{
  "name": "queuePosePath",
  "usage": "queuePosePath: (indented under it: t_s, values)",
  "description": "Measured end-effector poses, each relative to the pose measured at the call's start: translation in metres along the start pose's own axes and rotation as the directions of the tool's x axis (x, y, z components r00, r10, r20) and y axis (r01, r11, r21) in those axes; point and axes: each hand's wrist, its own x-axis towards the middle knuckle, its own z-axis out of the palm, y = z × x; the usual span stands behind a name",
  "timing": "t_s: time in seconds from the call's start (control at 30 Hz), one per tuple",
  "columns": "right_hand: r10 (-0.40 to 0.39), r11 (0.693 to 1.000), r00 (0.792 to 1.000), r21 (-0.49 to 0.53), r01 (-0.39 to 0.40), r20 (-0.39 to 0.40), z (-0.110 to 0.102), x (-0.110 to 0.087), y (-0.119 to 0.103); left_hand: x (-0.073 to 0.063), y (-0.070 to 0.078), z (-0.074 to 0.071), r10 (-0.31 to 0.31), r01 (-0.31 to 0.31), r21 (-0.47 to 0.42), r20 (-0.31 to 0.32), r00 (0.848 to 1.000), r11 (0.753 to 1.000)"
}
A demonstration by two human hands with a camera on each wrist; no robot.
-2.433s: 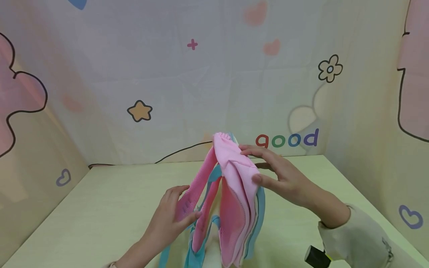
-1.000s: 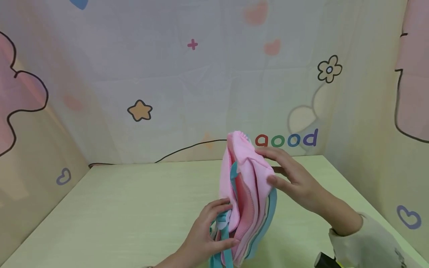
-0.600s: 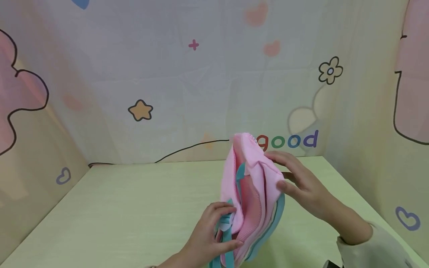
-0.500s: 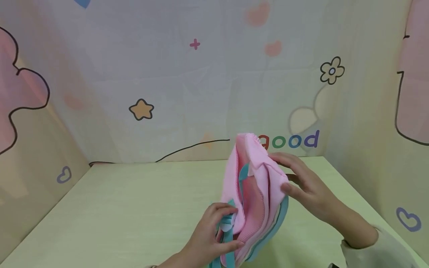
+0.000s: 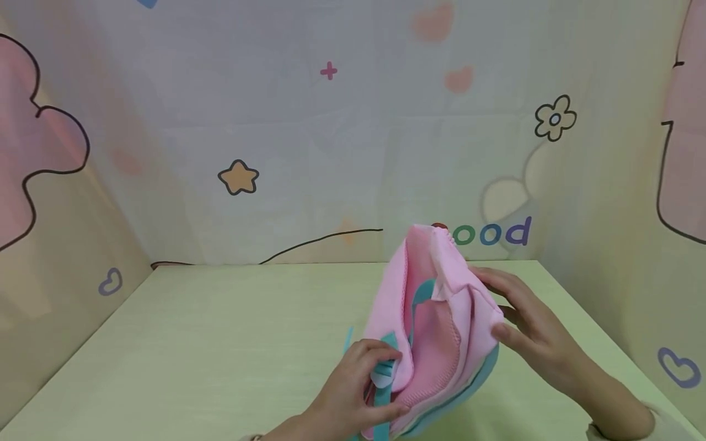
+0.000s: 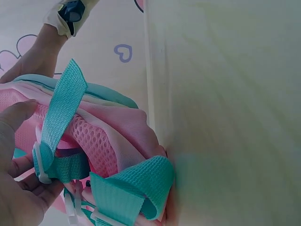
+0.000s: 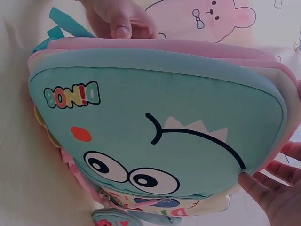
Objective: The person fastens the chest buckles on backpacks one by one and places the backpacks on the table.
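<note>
At the far left we see a pink cloud shape (image 5: 44, 141) on the side wall, then an orange star (image 5: 239, 177) on the back cloth (image 5: 287, 110), above the pale green surface (image 5: 220, 331). Right of the middle, we find the left hand (image 5: 353, 389) with fingers and thumb curled round the shoulder strap (image 5: 386, 306), at the turquoise webbing (image 5: 382, 398). The pink backpack (image 5: 432, 343) is between the two hands, tilted over the near right part of the surface; its lower end runs out of the head view. From the right wrist we see its turquoise front (image 7: 155, 103), with two big cartoon eyes. The right hand (image 5: 543, 337) grips its right side, thumb apart from the other fingers. Beyond that we see a pale sleeve (image 5: 662, 427) and, on the right wall, a purple heart outline (image 5: 684, 383).
</note>
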Motion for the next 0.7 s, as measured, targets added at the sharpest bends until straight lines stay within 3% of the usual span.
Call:
queuePosePath:
  t_s: [0.23, 0.47, 0.6, 0.7]
  values:
    - [-0.042, 0.998, 0.999, 0.038, 0.042, -0.023, 0.0, -0.011, 0.006, 0.0, 0.001, -0.001, 0.101, -0.097, 0.14, -0.02, 0.995, 0.985]
    - [-0.044, 0.984, 0.999, 0.172, 0.046, -0.017, 0.002, -0.024, 0.019, 0.001, 0.0, -0.001, 0.187, -0.177, 0.233, -0.02, 0.982, 0.956]
    - [-0.023, 0.971, 1.0, 0.238, 0.021, 0.004, 0.002, -0.032, 0.029, 0.001, 0.001, -0.001, 0.203, -0.195, 0.255, -0.004, 0.979, 0.947]
    - [0.04, 0.965, 0.999, 0.259, -0.045, 0.028, 0.004, -0.042, 0.037, 0.001, 0.002, -0.001, 0.174, -0.176, 0.255, 0.032, 0.984, 0.951]
